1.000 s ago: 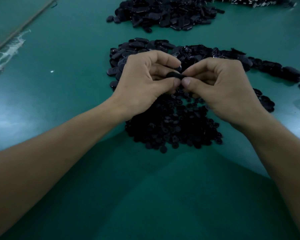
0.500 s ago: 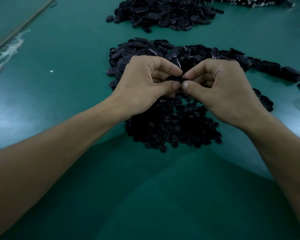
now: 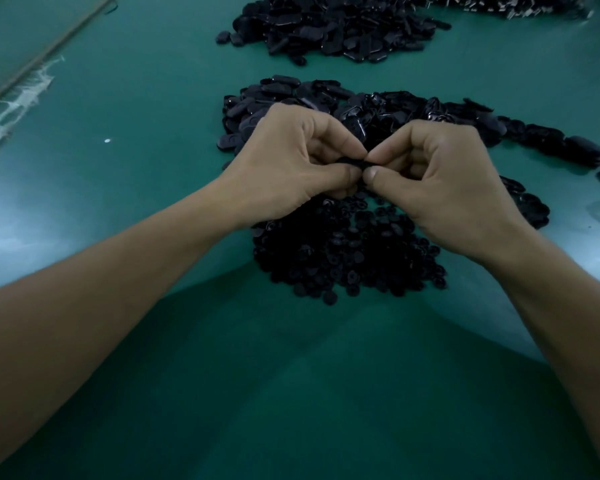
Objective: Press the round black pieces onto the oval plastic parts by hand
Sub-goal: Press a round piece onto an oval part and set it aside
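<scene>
- Both hands had drawn closer together than a second earlier, and their meeting point had sunk a little toward the near edge of the worktop (image 3: 136, 98).
- The black piece (image 3: 352, 162) between them, plainly seen a second ago, showed now only as a thin dark sliver; whether it was round or oval could not be told.
- The left hand (image 3: 291, 164) pinched that piece between thumb and curled forefinger, its other fingers tucked in.
- The right hand (image 3: 444, 188) pinched the same piece from the other side, thumb tip almost touching the left thumb tip.
- The pinch was held above the middle of the worktop, over where two heaps met.
- The round black pieces (image 3: 343, 258) lay in a matt heap below the hands, toward the near edge, unchanged.
- The oval plastic parts (image 3: 326, 98), glossier, spread behind the hands and trailed toward the right edge.
- A far heap (image 3: 333, 26) of dark parts lay by the far edge.
</scene>
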The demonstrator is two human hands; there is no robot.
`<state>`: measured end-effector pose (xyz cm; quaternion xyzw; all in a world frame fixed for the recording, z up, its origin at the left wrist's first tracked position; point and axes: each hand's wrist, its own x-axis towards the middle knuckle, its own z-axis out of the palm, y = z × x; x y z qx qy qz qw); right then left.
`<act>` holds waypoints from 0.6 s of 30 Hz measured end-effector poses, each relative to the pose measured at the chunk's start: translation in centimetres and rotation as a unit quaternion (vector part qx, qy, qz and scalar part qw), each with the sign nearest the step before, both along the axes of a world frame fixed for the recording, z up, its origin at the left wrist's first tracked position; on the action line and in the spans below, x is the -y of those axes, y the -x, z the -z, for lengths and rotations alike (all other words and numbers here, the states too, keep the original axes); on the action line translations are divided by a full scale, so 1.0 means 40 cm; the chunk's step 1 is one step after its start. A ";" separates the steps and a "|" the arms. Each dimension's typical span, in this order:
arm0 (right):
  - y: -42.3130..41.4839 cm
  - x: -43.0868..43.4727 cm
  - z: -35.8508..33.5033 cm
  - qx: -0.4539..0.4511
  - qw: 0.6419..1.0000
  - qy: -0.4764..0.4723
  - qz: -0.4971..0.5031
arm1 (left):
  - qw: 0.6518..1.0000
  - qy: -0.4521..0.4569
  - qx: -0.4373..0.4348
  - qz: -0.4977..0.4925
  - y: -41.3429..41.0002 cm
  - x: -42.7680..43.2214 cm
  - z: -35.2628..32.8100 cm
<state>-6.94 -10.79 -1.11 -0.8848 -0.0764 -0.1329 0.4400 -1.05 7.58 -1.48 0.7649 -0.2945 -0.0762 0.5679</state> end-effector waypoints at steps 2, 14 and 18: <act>0.001 -0.001 -0.005 0.002 1.000 -0.009 -0.011 | 1.000 -0.001 0.002 0.003 -0.003 -0.002 -0.006; -0.016 0.131 -0.031 -0.062 0.988 0.103 0.097 | 0.980 0.011 0.038 -0.197 -0.075 -0.049 0.006; -0.012 0.148 -0.042 -0.153 0.978 0.137 0.037 | 0.963 -0.056 0.106 -0.243 -0.095 -0.066 0.013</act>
